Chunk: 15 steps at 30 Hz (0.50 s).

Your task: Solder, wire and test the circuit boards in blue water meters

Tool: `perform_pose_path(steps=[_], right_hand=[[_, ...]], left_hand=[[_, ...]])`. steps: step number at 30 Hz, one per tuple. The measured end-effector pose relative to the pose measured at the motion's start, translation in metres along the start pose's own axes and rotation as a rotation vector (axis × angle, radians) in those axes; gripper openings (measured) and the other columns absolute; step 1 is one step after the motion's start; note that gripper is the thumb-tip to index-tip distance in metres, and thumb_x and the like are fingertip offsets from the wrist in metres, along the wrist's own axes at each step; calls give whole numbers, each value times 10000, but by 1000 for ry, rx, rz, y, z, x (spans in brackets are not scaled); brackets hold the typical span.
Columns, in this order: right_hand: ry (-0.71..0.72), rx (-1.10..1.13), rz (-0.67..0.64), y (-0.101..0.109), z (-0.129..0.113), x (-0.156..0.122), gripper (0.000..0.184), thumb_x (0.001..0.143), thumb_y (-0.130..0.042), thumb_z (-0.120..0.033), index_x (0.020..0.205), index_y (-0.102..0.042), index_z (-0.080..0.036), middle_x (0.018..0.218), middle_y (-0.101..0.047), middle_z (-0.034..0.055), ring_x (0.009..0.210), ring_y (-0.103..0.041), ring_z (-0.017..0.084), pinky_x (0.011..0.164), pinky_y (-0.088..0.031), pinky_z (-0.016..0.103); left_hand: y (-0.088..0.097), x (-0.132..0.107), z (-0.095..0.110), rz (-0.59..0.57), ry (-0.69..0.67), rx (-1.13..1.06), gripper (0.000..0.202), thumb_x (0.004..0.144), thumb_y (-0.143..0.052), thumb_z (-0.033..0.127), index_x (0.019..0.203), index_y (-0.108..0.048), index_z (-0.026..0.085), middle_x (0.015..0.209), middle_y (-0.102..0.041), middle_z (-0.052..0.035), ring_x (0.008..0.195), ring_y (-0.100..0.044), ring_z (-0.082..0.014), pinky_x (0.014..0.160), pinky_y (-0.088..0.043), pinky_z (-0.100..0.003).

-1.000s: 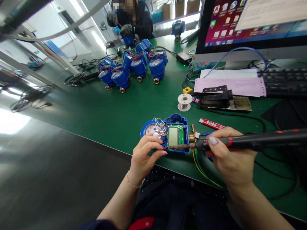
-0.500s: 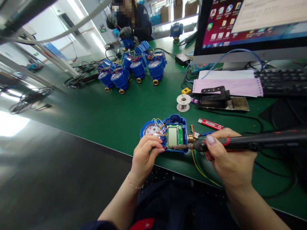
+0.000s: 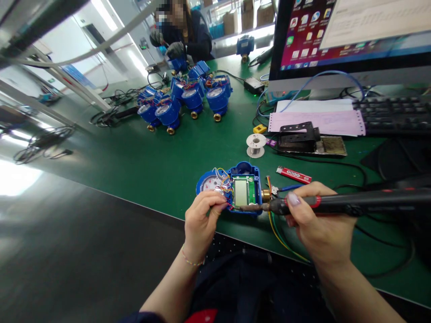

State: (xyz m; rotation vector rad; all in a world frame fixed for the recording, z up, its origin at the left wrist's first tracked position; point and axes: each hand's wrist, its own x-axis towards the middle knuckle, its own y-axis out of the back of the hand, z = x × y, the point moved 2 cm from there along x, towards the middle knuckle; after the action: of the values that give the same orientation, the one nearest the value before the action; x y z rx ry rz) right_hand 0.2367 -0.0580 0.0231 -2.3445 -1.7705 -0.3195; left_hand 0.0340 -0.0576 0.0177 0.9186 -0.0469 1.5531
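Note:
A blue water meter [image 3: 235,172] with an open case, a green circuit board with an LCD and coloured wires lies near the front edge of the green table [image 3: 158,161]. My left hand [image 3: 202,220] pinches the wires at the board's left edge, fingers closed. My right hand [image 3: 319,224] is wrapped round a black and red soldering iron [image 3: 340,202], whose tip rests at the board's lower edge.
Several blue meters [image 3: 183,101] stand at the back, where another person [image 3: 183,33] works in gloves. A solder spool [image 3: 255,144], an iron stand [image 3: 299,134], a red strip [image 3: 293,174], papers [image 3: 316,117], a keyboard [image 3: 390,114] and a monitor [image 3: 350,36] lie to the right. Cables trail around.
My left fingers have curled tighter onto the wires at the board's left side. The soldering iron and right hand have barely shifted.

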Motion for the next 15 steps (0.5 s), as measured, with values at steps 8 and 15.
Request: perform_pose_path(steps=[8,15], right_hand=[[-2,-24,0,1,-2,-1,192,796,-606,-269,625,-556,-199,551,-539,-33,488,-514,93,436,-377,230],[7,-23,13,0,-1,-1,186,793,-613,-275,630,-557,-204,539,-534,-35,472,-507,97,425,-379,237]], left_hand=[[2,-5,1,-19,-89,1,169,718,-627,48,828,-626,176,824,-622,-7,785,-596,-117,942,-505,-381],[1,-2,5,-63,-66,25,137,732,-682,108,842,-648,181,808,-626,-13,769,-596,-116,963,-490,-394]])
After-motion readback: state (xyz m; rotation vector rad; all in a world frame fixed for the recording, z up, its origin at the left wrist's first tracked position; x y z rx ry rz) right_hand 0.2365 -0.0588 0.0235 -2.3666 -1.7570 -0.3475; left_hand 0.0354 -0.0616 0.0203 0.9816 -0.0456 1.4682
